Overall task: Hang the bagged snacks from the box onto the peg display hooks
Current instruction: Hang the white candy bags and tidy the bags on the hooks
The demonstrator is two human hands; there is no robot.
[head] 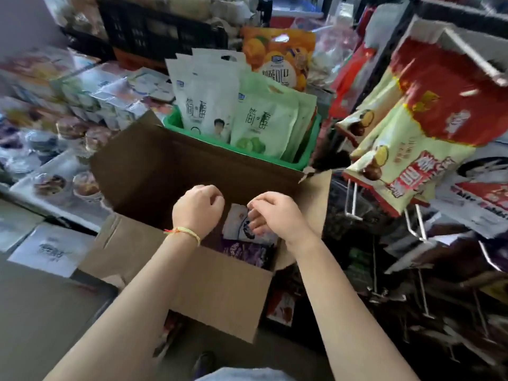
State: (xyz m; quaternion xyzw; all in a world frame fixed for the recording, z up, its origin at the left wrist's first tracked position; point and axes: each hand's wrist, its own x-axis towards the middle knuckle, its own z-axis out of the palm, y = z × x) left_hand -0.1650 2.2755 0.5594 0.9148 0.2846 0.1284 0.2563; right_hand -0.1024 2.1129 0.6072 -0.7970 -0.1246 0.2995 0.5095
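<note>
**Both hands over the open box, snack bags still inside**

Two bare forearms reach up from the bottom of the frame into the open brown cardboard box (170,171) at centre. Left hand (198,209), with a thin yellow and red string bracelet (183,232) at its wrist, hangs over the box opening with fingers curled inward; nothing shows in its grasp. Right hand (275,214) sits just beside it, fingers bent down toward a white snack bag with a dark print (238,224) that stands in the box; the fingertips (254,215) lie against the bag's upper edge, but whether they pinch it I cannot tell, as the picture is blurred there. Below that bag, lower in the box, lies a purple snack bag (247,253).

Behind the box, upper centre, a green plastic crate (299,160) holds upright white and pale green pouches (264,125) and an orange pouch (279,55) behind them.

At the right of the frame, red and pale yellow snack bags (406,158) hang on metal peg hooks (472,55) of the display, with bare white wire hooks (417,224) lower down, near the box's right flap.

At the left, blurred, lie trays of small packaged cups (66,185)
</note>
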